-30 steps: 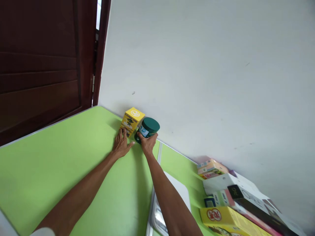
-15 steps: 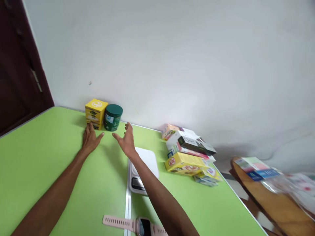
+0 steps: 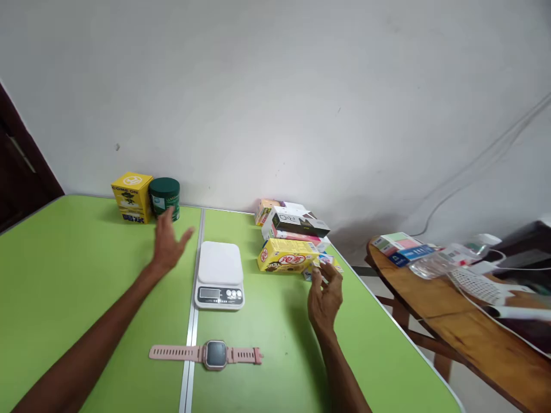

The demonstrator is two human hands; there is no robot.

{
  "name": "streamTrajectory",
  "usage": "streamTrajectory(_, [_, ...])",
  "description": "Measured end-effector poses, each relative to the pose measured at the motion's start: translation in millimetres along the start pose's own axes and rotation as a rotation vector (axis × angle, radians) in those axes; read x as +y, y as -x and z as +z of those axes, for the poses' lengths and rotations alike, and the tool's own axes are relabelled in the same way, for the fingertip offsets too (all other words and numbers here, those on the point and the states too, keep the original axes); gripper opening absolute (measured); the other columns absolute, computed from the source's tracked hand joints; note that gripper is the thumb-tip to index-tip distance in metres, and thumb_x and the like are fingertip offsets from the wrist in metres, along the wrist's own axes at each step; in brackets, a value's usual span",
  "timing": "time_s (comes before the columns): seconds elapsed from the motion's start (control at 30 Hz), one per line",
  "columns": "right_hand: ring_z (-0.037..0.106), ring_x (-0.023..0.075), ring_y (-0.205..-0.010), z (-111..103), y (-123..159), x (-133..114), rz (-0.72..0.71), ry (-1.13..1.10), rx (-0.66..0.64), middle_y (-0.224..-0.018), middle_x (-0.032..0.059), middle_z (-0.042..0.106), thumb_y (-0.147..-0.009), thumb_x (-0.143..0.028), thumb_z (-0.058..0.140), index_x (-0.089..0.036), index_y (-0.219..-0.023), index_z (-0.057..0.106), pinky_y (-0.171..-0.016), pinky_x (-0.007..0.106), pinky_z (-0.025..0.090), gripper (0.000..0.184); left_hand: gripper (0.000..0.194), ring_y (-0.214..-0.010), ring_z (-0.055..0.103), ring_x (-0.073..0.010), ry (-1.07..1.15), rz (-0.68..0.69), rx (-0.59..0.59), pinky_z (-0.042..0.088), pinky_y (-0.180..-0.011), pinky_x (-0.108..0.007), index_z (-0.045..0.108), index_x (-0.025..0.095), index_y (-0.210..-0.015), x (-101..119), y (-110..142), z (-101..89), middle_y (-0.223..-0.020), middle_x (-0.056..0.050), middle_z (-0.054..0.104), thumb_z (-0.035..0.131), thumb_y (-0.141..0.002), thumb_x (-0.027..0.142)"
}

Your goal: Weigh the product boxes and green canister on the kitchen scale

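My left hand (image 3: 169,241) is in front of the green jar (image 3: 166,197), fingers apart, and overlaps its lower edge in view. A yellow cube-shaped box (image 3: 132,198) stands against the jar's left side. My right hand (image 3: 325,293) is at the small yellow and blue box (image 3: 329,261), covering part of it; whether the curled fingers touch it I cannot tell. Beside that lies a long yellow carton (image 3: 287,256). Between my hands sits a white kitchen scale (image 3: 220,275). A pink-strapped smartwatch (image 3: 216,354) lies flat nearer to me.
Behind the long yellow carton is a pile of boxes with a black carton (image 3: 301,222) on top. A wooden side table (image 3: 434,312) at the right bears boxes, plastic packaging and cables. The green table (image 3: 258,344) meets a white wall at the back.
My right hand has moved from beside the green jar to the small box on the right. My left hand has come away from the yellow cube-shaped box. The view has turned right.
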State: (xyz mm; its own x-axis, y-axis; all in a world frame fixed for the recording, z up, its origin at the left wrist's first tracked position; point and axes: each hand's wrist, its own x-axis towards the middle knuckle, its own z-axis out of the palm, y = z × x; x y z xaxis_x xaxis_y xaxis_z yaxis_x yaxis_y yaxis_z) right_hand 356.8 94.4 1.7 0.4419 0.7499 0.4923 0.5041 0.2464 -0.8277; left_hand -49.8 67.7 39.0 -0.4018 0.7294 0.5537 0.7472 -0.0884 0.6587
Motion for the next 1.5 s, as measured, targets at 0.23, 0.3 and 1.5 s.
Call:
streamTrajectory(0.23, [0.062, 0.0326, -0.123, 16.9, 4.6, 23.1, -0.06, 0.034, -0.022, -0.143, 0.0221, 0.063, -0.096, -0.06, 0.049, -0.013, -0.151, 0.05, -0.11, 0.054, 0.044, 0.072, 0.082, -0.14, 0.052, -0.0384, 0.077, 0.279, -0.618, 0.042, -0.116, -0.055, 0.037, 0.012, -0.155, 151.7, 21.4, 94.9, -0.15, -0.024, 0.054, 0.071, -0.088, 0.046])
streamTrajectory(0.3, [0.06, 0.0343, -0.127, 14.3, 2.5, 27.8, -0.06, 0.033, -0.067, -0.146, 0.0225, 0.06, -0.097, -0.062, 0.048, -0.013, -0.153, 0.049, -0.11, 0.055, 0.044, 0.075, 0.071, -0.127, 0.06, -0.0385, 0.088, 0.255, -0.74, 0.049, -0.107, -0.054, 0.049, 0.01, -0.142, 164.3, 21.5, 116.3, -0.137, -0.024, 0.062, 0.073, -0.086, 0.045])
streamTrajectory(1.5, [0.066, 0.0325, -0.122, 47.1, 80.2, -42.9, 0.137, -0.22, -0.482, -0.133, 0.0166, 0.07, -0.094, -0.067, 0.053, -0.019, -0.15, 0.053, -0.102, 0.049, 0.052, 0.073, 0.08, -0.127, 0.067, -0.0322, 0.581, -0.253, -0.52, 0.057, -0.103, -0.047, 0.054, 0.019, -0.146, 20.7, 28.4, -16.3, -0.141, -0.02, 0.066, 0.066, -0.086, 0.071])
